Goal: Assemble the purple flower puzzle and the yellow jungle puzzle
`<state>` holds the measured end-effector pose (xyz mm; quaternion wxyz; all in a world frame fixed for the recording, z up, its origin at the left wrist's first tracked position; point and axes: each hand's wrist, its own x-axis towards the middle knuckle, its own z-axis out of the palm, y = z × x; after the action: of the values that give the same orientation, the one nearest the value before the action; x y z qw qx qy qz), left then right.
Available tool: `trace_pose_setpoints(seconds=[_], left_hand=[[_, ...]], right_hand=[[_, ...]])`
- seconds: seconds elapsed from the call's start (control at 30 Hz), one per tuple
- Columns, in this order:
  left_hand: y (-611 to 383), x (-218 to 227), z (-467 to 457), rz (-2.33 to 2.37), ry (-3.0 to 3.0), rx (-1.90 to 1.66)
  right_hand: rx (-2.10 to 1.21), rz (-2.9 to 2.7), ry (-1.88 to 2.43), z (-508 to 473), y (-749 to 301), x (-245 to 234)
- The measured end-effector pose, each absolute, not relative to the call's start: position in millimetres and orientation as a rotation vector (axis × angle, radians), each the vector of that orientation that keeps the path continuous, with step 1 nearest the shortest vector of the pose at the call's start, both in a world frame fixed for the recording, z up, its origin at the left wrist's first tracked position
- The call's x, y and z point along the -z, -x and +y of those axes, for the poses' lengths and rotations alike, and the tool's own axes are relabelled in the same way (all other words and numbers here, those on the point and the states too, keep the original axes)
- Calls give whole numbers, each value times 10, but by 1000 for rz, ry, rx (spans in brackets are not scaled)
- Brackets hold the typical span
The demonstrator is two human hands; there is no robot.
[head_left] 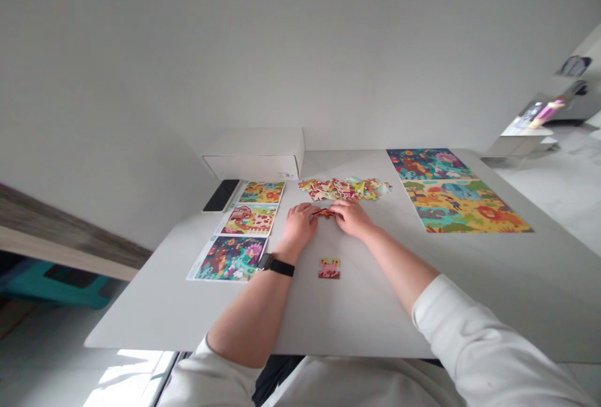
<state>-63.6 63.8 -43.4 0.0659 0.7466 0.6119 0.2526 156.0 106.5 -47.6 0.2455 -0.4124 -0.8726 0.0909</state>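
My left hand and my right hand meet over the white table, fingers curled, both pinching red and orange puzzle pieces between them. Just beyond my hands lies a loose pile of puzzle pieces. A small joined bit of puzzle with a pink animal lies nearer to me, between my forearms. A black watch is on my left wrist.
A picture sheet with three colourful scenes lies at the left. Two finished puzzles lie at the right. A white box stands against the wall, a black phone beside it. The table's near edge runs under my arms.
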Motion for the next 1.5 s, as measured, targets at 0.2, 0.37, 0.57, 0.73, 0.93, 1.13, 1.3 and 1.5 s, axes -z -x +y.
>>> trace_pose_setpoints(seconds=[0.2,0.37,0.57,0.73,0.93,1.13,1.3,1.5], left_hand=[[608,426,616,1887,-2250,-710],[609,422,618,1881,-2251,-709],[594,414,611,1872,-2257,-714],[582,398,595,1887,-2254,-717],[543,324,531,1876,-2276,-644],[508,284,495,1944,-2273,-543],[514,346,510,1927,-2287,-592],[526,334,541,1903,-2193,-832]], right_hand=[[-253,-2401,1114,1064,-1584,470],[-244,-2431,1110,1074,-1593,480],[-226,-2418,1120,1043,-1598,452],[-261,-2382,1114,1035,-1643,412],[-224,-2412,1100,1031,-1665,433],[-258,-2419,1116,1010,-1686,428],[-290,-2424,1135,976,-1694,376],[-326,-2354,1250,960,-1759,260]])
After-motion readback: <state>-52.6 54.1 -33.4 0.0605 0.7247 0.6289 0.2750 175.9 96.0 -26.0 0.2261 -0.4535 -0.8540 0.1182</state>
